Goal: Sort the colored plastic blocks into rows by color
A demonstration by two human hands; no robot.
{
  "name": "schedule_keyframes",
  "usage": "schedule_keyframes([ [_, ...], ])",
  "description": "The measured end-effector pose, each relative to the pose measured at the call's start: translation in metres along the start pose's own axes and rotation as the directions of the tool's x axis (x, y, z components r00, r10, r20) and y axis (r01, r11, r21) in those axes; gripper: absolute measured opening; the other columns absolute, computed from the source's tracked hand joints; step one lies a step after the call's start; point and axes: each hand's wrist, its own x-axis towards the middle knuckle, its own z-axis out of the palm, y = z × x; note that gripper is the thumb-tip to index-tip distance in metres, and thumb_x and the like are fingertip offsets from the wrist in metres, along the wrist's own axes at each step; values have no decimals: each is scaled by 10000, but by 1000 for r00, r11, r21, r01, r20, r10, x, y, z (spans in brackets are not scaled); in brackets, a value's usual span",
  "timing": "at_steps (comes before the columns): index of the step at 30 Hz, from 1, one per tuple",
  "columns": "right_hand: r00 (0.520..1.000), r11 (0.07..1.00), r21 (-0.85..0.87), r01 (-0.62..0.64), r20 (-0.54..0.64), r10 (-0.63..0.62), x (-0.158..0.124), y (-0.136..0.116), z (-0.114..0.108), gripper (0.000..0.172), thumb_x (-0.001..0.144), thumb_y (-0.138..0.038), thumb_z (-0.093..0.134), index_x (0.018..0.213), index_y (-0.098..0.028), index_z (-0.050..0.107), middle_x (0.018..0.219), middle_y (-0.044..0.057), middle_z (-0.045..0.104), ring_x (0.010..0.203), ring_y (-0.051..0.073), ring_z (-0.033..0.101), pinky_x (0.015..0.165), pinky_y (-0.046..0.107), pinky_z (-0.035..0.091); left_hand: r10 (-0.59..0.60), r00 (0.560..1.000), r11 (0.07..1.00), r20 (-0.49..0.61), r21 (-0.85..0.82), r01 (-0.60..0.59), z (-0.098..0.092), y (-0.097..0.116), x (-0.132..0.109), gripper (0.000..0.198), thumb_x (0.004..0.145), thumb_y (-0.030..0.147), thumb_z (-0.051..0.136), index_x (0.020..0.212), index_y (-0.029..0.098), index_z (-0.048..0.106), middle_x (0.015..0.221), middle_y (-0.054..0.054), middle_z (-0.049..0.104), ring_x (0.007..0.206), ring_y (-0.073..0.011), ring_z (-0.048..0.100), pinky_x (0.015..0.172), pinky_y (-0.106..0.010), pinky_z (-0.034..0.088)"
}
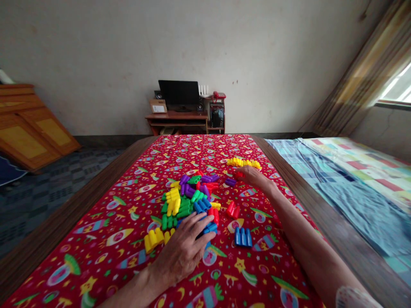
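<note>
Clock centre: the block pile (184,208), 12 toward the wall; green, yellow, purple, red and blue pieces, heaped mid-table
Left hand: (183,248) at 6 o'clock, palm down, fingers a little spread over blue blocks (201,206); grip cannot be told
Right hand: (250,174) at 2 o'clock, fingertips at a red block (238,176); pinching or only touching, cannot tell
Yellow row: (243,163) between 1 and 2 o'clock, just beyond the right hand
Purple block: (230,182) at 2 o'clock, just beside the red one
Loose red block: (233,210) at 3 o'clock
Loose blue block: (243,237) at 4 o'clock
Loose yellow block: (153,240) between 7 and 8 o'clock
In the way: left hand, partly hiding the pile's near side
Cloth: (224,273) red, printed with rockets and stars
Table: (285,185) dark edges showing at 3 and 9 o'clock
Desk: (180,114) at 12 o'clock, bearing monitor (179,93), carton (158,106) and red telephone (218,96)
Cupboard: (32,132) wooden, 10 o'clock
Bed: (359,179) with checked bedding, 3 o'clock
Curtain: (356,77) at 2 o'clock, beside a window (398,87)
</note>
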Motion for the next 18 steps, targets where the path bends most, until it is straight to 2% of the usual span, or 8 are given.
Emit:
schedule_keyframes([
  [4,998,998,24,-51,25,50,-8,4,-14,367,883,-248,633,1240,-164,633,1187,137,688,1059,254,648,909,331,480,5,1000,1000,-4,3,-5,0,-1,0,312,913,82,446,1114,204,652,1380,-90,529,1311,-268,420,1074,-484,437],
  [6,996,995,30,-90,28,89,-12,5,-23,420,885,-273,640,1291,-173,602,1220,139,675,1087,259,645,925,343,482,6,1000,1000,-2,2,-6,1,-1,0,313,912,79,445,1112,204,650,1382,-91,527,1311,-268,419,1071,-487,439],
  [9,985,987,-7,-161,59,161,-14,0,-28,403,894,-322,637,1273,-186,617,1212,137,678,1110,264,635,938,348,476,5,1000,1000,-8,-4,-5,1,0,0,303,911,71,441,1089,197,652,1379,-92,529,1317,-267,417,1076,-485,436],
  [13,966,970,-105,-220,113,232,-6,-13,-19,298,913,-299,612,1173,-165,668,1137,131,701,1043,231,648,879,300,478,5,1000,1000,-18,2,-5,1,0,0,292,922,83,440,1092,198,648,1375,-92,532,1316,-266,417,1078,-489,434],
  [16,961,966,-110,-234,122,247,-1,-16,-15,235,936,-223,551,1117,-167,689,1016,101,728,939,195,667,803,265,483,8,1000,1000,-10,7,-8,1,0,0,298,926,93,435,1108,202,643,1381,-93,526,1307,-267,424,1069,-493,442],
  [18,969,974,-91,-210,115,219,-3,-16,-17,250,933,-199,546,1141,-166,681,1024,96,727,938,191,667,801,263,485,8,1000,1000,-9,3,-8,1,-1,0,296,924,92,438,1108,202,642,1385,-93,522,1312,-269,420,1068,-493,443],
])
